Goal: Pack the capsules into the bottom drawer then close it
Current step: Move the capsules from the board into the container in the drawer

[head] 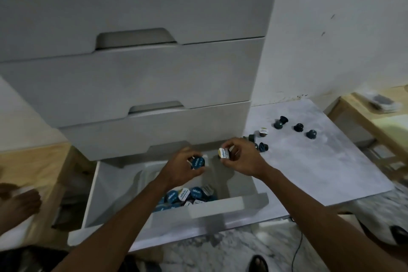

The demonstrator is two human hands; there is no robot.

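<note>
- While both hands hang over the open bottom drawer point(114, 185), each carries one capsule: the left hand point(181, 166) has its fingers curled round a blue-lidded capsule point(198, 162), the right hand point(239, 159) pinches a white-lidded capsule point(223, 153) between thumb and fingertips.
- Packed capsules point(187, 195) lie in a cluster at the drawer's 6 o'clock, against the front panel point(220, 207); the rear half looks bare.
- Judgement: best lowered close to the drawer floor before letting go, lids up, set beside the existing cluster rather than dropped from height, so they neither bounce nor roll.
- Loose capsules point(298, 127) wait on the pale board point(320, 161), at 2 o'clock from the hands; several more point(262, 147) sit just beside the right wrist, near the board's edge.
- Task looks partway done; the drawer cannot close until those are collected.
- Obstructions: the drawer above point(154, 130) overhangs the rear of the open one, limiting reach. Both forearms cross the front panel.
- Round capsules near the board's edge may roll off if brushed.
- A bare foot point(19, 203) shows at 9 o'clock, clear of the drawer.
</note>
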